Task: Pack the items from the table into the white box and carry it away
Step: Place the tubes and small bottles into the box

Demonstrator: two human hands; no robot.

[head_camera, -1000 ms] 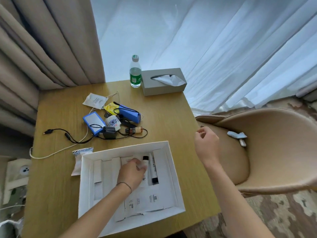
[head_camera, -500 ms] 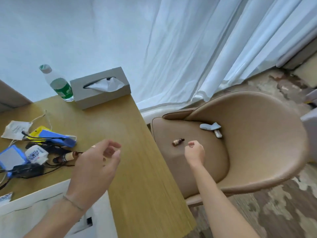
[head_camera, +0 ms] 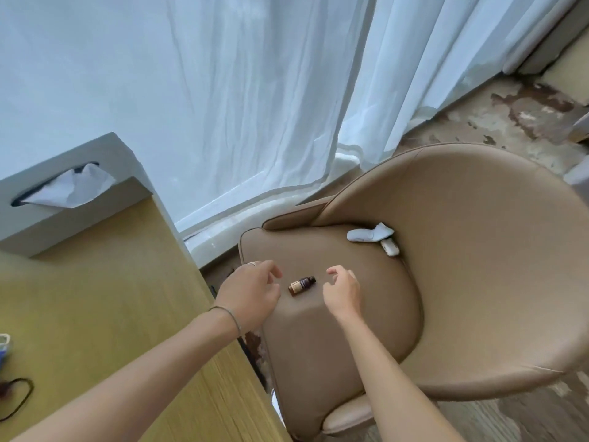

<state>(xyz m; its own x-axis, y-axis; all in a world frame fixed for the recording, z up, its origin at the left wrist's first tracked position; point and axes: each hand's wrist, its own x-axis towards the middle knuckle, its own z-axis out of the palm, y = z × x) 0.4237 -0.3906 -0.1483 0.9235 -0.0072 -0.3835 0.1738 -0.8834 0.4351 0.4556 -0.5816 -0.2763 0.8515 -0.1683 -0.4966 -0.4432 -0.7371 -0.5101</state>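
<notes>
Now your view has swung off the table and onto the tan chair (head_camera: 478,282), and that changes what you are after. A second ago your left hand (head_camera: 251,293) was down in the white box among the packed tubes; it has since left the box and come across the table edge, and both hands now hover over the seat. Between them lies a small brown bottle (head_camera: 301,284), on its side on the cushion, touched by neither hand. Your left hand is loosely open with fingers gently curled, just beside the bottle's label end; your right hand (head_camera: 342,291) is also empty, fingers relaxed and bent, near the dark cap end. The white box itself is out of sight now, and only the tissue box (head_camera: 63,199) and a strip of the wooden table (head_camera: 111,298) remain in view. Judging from this, the bottle seems your next pick before it can go into the box. Farther back on the seat lie two small white objects (head_camera: 371,235).
</notes>
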